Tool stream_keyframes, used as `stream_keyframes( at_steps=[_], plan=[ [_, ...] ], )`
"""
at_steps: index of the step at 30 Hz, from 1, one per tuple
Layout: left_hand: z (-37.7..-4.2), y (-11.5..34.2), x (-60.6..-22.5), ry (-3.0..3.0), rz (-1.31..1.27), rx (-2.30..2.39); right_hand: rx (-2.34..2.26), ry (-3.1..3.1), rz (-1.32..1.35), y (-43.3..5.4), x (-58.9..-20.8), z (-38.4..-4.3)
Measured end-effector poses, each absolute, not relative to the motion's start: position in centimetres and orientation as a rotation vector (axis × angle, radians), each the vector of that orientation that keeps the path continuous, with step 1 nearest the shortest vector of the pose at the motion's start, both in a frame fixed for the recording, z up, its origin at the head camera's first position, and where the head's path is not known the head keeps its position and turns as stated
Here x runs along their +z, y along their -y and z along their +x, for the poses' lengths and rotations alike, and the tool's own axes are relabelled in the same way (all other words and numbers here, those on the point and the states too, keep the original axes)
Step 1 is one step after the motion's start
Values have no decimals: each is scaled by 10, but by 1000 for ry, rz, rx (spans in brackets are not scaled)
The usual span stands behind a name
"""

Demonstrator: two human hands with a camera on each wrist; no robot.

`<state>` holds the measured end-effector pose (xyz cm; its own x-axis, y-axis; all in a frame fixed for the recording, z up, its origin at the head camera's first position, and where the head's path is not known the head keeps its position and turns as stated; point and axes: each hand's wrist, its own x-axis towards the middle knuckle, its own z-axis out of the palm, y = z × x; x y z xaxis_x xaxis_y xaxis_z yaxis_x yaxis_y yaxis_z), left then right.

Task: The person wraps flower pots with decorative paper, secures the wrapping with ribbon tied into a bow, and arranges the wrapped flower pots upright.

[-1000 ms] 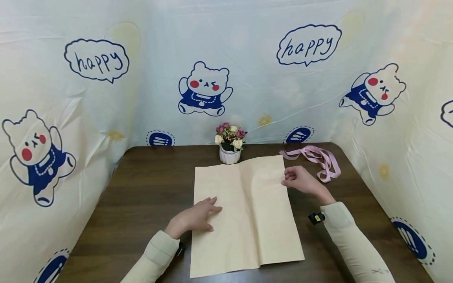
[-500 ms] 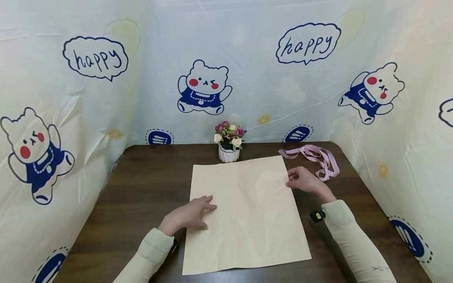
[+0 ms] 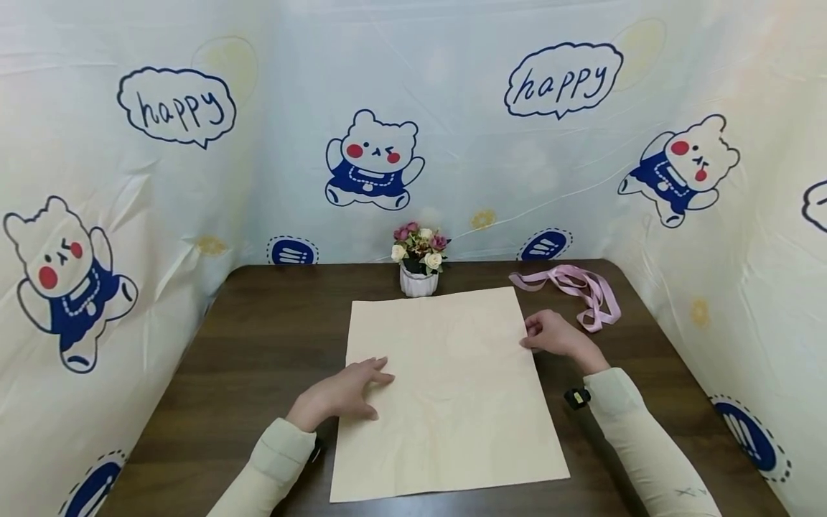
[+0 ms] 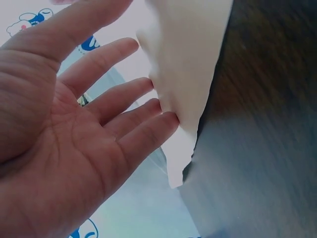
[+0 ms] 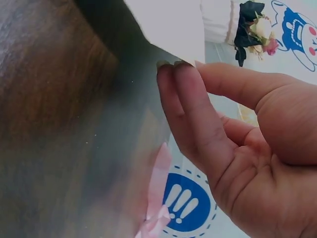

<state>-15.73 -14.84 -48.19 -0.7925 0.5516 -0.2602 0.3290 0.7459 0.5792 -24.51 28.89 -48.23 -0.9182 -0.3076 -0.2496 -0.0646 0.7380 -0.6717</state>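
Note:
A large cream sheet of paper lies on the dark wooden table, nearly flat. On its left side rests my left hand, fingers spread and straight; the left wrist view shows that hand with its fingertips against the paper. At the paper's right edge, my right hand pinches the border between thumb and fingers. Close up in the right wrist view, the right hand has its thumb and fingertips meeting at the paper's edge.
A white pot of artificial flowers stands just behind the paper. Loosely looped pink ribbon lies at the back right of the table. A printed cloth surrounds the table at the back and sides.
The paper's raised middle fold has been flattened out, and its sides have spread apart. My left hand has shifted slightly left; my right hand moved a little outward, then slightly nearer.

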Motion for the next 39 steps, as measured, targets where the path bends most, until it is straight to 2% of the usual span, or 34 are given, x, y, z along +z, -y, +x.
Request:
stream_keyframes(
  at_steps=[11, 19, 39],
  plan=[
    [-157, 149, -485, -2541, 651, 724, -760, -2775, -384, -266, -471, -226],
    [-160, 149, -485, -2542, 660, 698, -512, -2617, -765, -231, -479, -209],
    [-165, 158, -486, -2565, 632, 727, -309, -2564, -696, -207, -480, -197]
  ],
)
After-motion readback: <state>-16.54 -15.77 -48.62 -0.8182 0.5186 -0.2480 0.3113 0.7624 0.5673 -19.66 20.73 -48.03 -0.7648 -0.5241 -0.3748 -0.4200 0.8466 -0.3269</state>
